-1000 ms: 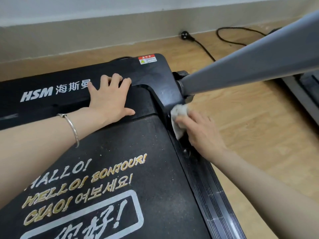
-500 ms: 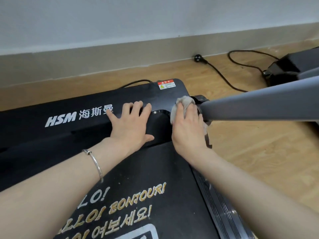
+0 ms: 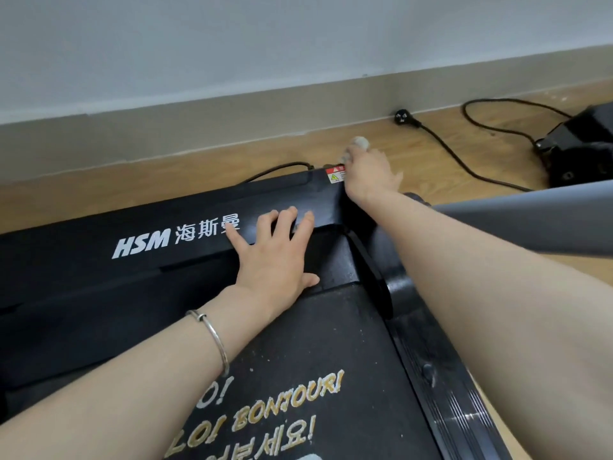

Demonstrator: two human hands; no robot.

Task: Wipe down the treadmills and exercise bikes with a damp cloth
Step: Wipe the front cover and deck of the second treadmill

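Pale cloth (image 3: pixel 360 142), wadded small, pinched in the curled fingers of the right hand (image 3: pixel 368 175). Held at the far right corner of the motor cover (image 3: pixel 99 287) of the treadmill (image 3: pixel 441 393), over the cover's far edge, just right of the red-and-white warning sticker (image 3: pixel 334 175). Only a lump showing past the fingertips; too bunched to tell a long axis.

Treadmill lengthwise from the near edge away toward the wall (image 3: pixel 232 44), cover end pointing at the skirting. Left hand (image 3: pixel 277 257) flat on the cover's near lip, fingers straight and spread, grasping nothing, silver bangle (image 3: pixel 215 340) on the wrist. Printed belt (image 3: pixel 331 327) between the forearms. Grey upright (image 3: pixel 530 224) slanting low across the right.

Beyond, on the wooden floor (image 3: pixel 132 180), a loose black plug (image 3: pixel 403 117) with its cable, and another black machine base (image 3: pixel 580 151).
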